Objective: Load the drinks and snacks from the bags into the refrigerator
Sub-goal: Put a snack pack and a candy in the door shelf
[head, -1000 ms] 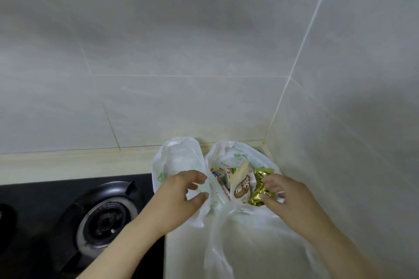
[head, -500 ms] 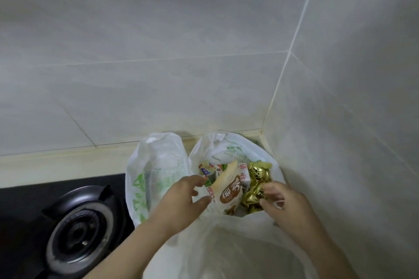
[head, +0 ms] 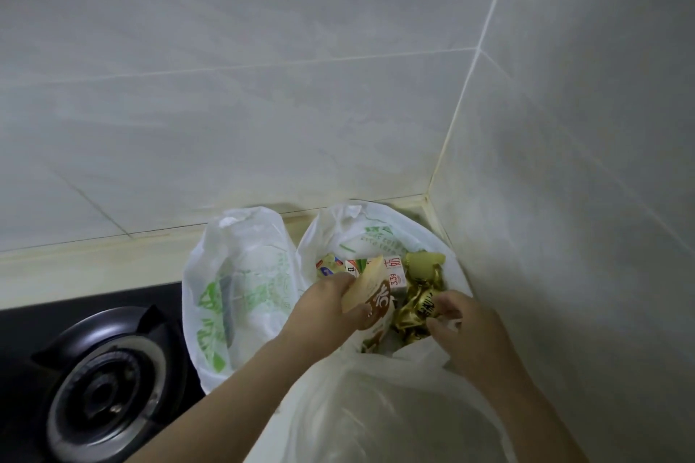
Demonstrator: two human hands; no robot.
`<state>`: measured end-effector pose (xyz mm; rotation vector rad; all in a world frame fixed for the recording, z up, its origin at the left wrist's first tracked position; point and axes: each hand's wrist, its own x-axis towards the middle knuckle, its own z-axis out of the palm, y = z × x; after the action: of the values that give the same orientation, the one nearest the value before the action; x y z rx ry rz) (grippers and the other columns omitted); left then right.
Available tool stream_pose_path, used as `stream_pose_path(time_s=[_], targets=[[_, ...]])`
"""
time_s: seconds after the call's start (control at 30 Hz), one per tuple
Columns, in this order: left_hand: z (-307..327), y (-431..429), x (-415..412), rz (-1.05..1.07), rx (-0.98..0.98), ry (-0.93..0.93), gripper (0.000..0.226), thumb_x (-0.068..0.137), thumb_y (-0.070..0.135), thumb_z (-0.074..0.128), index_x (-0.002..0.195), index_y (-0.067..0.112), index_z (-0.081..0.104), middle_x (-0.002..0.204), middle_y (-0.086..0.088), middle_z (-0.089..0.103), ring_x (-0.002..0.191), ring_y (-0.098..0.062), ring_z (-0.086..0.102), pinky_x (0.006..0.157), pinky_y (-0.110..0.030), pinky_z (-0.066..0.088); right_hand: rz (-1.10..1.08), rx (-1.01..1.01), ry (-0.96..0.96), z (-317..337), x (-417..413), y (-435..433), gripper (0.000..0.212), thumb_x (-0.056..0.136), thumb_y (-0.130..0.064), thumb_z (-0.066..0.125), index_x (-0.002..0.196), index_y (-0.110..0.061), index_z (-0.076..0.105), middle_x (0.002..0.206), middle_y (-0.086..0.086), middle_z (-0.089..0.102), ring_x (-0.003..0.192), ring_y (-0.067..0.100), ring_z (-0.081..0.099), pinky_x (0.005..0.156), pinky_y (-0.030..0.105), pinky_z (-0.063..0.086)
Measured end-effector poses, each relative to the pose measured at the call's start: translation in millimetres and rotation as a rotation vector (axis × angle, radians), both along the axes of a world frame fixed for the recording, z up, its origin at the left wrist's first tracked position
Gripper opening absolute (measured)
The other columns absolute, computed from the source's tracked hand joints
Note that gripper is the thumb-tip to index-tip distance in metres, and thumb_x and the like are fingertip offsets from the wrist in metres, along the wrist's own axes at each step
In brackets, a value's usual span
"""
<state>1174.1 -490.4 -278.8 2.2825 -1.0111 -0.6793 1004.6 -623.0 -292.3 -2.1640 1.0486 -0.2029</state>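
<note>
Looks barely begun: bag (head: 376, 410) full. Left hand (head: 331, 308) grips a snack packet (head: 378, 306) inside; right hand (head: 472, 334) pinches the rim, fingers (head: 445, 303) curled.

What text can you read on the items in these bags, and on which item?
"33g", in red, on the white carton; the red characters above it end in "奶", and the first is unclear.
White character on the brown-and-beige packet gripped by the left hand: too distorted to read.
Black letters on the gold wrapper: blurred.
Green print on the snack bag and the neighbouring bag: blurred.
</note>
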Motion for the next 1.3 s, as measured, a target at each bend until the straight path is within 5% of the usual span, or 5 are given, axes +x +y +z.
stream_pose_path(time_s=[0.2, 0.6, 0.77, 1.13, 1.3], targets=[[-10.3, -5.8, 0.7, 0.009, 0.032, 0.014, 0.021, 0.087, 0.029, 0.06, 0.102, 0.016, 0.062, 0.086, 0.005, 0.058, 0.073, -0.012, 0.052, 0.053, -0.018, 0.036, -0.003, -0.043, 0.037, -19.0, 18.8, -5.3, 0.036, 0.084, -0.021, 0.067, 0.12, -0.02, 0.06, 0.104, -0.008, 0.06, 0.091, 0.007, 0.054, 0.073, 0.017, 0.042], [-23.7, -5.5, 5.2, 0.071, 0.049, 0.029, 0.019, 0.091, 0.026, 0.054, 0.091, 0.008, 0.061, 0.082, -0.006, 0.063, 0.07, -0.019, 0.056, 0.059, -0.03, 0.045, -0.011, 0.035, 0.235, -70.3, 31.1, -21.3, 0.076, 0.078, -0.038, 0.072, 0.143, -0.02, 0.035, 0.141, 0.002, 0.039, 0.127, 0.019, 0.041, 0.103, 0.035, 0.041], [-27.8, -3.7, 4.2, 0.073, 0.033, 0.008, 0.021, 0.092, 0.026, 0.054, 0.074, 0.017, 0.049, 0.07, 0.006, 0.052, 0.057, -0.007, 0.045, 0.048, -0.016, 0.032, -0.004, 0.029, 0.242, -79.8, 34.0, -21.6, 0.087, 0.074, -0.041, 0.074, 0.145, -0.019, 0.029, 0.143, 0.006, 0.036, 0.13, 0.022, 0.039, 0.103, 0.036, 0.04], [-28.8, 2.9, 4.0, 0.116, -0.003, 0.038, 0.023, 0.091, 0.024, 0.055, 0.073, 0.009, 0.051, 0.067, 0.0, 0.054, 0.055, -0.01, 0.046, 0.048, -0.016, 0.034, -0.086, -0.008, 0.247, -91.0, 40.8, -22.7, 0.101, 0.068, -0.043, 0.08, 0.147, -0.016, 0.023, 0.143, 0.01, 0.035, 0.129, 0.026, 0.041, 0.099, 0.038, 0.043], [-19.1, 7.8, 2.8, 0.173, -0.061, 0.077, 0.024, 0.091, 0.019, 0.056, 0.075, 0.001, 0.052, 0.069, -0.009, 0.06, 0.054, -0.016, 0.05, 0.048, -0.025, 0.04, -0.112, -0.005, 0.26, -84.3, 43.7, -28.0, 0.081, 0.067, -0.04, 0.081, 0.134, -0.021, 0.04, 0.133, 0.009, 0.038, 0.115, 0.024, 0.048, 0.088, 0.032, 0.046]])
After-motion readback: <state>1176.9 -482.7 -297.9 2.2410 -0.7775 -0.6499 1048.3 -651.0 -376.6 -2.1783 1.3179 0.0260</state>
